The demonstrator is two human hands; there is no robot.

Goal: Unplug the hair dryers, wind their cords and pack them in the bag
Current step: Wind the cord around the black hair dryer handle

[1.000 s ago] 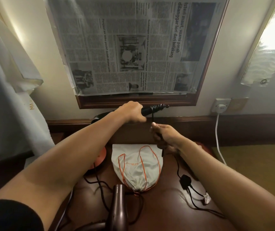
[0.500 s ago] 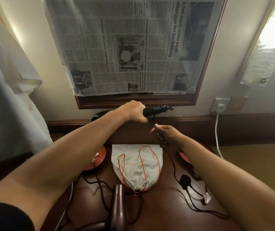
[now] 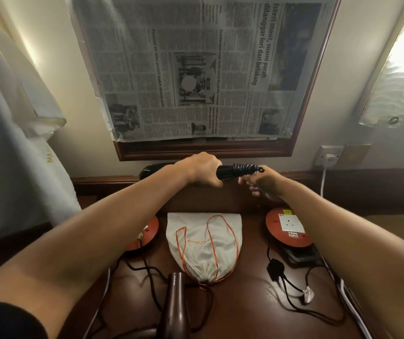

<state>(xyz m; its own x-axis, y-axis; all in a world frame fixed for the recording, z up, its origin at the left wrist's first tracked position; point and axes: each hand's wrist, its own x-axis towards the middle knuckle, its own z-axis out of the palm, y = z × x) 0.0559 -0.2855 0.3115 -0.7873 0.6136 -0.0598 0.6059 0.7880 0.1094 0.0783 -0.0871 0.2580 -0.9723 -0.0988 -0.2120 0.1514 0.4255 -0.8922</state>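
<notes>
Above the table's far edge: black hair dryer (image 3: 225, 171), long axis level, handle end pointing right, cord (image 3: 246, 169) coiled round it. Left hand (image 3: 202, 168) grips the handle, fingers curled. Right hand (image 3: 260, 183) pinches the cord at the coil's end. Mid-table: white drawstring bag (image 3: 204, 243), mouth nearward. Near edge: brown hair dryer (image 3: 176, 307), lying lengthwise toward the bag.

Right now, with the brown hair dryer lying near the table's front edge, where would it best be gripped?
Probably around the barrel of the brown hair dryer, from above: it lies flat pointing at the drawstring bag, its round body exposed, while its handle is dim and partly out of view.
</notes>
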